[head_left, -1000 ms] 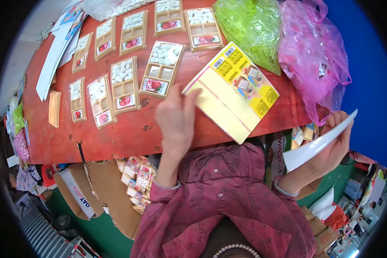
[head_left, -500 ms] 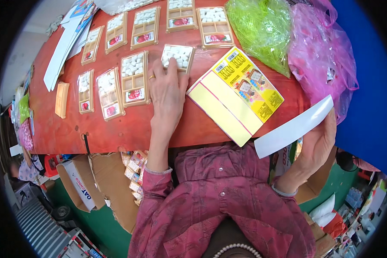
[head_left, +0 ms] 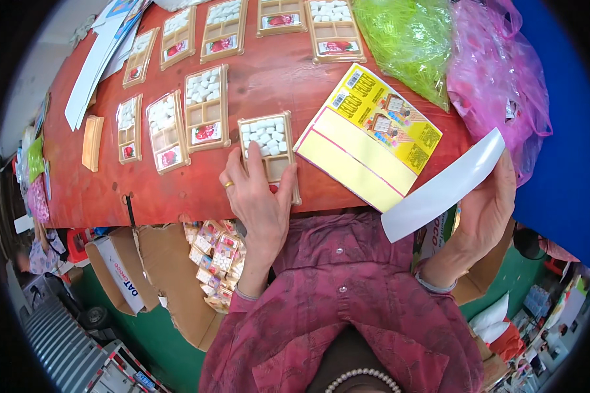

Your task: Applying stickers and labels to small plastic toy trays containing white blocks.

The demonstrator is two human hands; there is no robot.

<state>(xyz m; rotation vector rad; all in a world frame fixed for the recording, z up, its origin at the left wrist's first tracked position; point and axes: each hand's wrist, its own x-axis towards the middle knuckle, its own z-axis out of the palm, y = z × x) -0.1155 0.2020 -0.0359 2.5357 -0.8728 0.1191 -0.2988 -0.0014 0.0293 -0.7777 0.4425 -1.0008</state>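
Observation:
My left hand (head_left: 259,196) lies over a tan compartment tray (head_left: 285,162) near the table's front edge, thumb along its right side and fingers on its left and top. Small white pillow-shaped pieces (head_left: 265,136) fill the tray's far part. A red-printed packet in its near end is mostly hidden under the hand. Off to the right, my right hand (head_left: 488,203) grips a curved, glossy white strip (head_left: 439,187) by its far right end, above the front edge. Between the hands lies a stack of yellow printed sheets (head_left: 373,134), flat on the table.
Several similar filled trays (head_left: 206,108) stand in rows on the red table (head_left: 111,203). A narrow stack of tan trays (head_left: 92,144) is at left, near white cards (head_left: 101,65). Green (head_left: 406,46) and pink (head_left: 498,78) plastic bags lie far right. Below, a cardboard box (head_left: 170,275) holds packed trays.
My left hand has pulled the tray toward me, from beside the back row to the front edge. The right hand still holds the white strip, slightly shifted.

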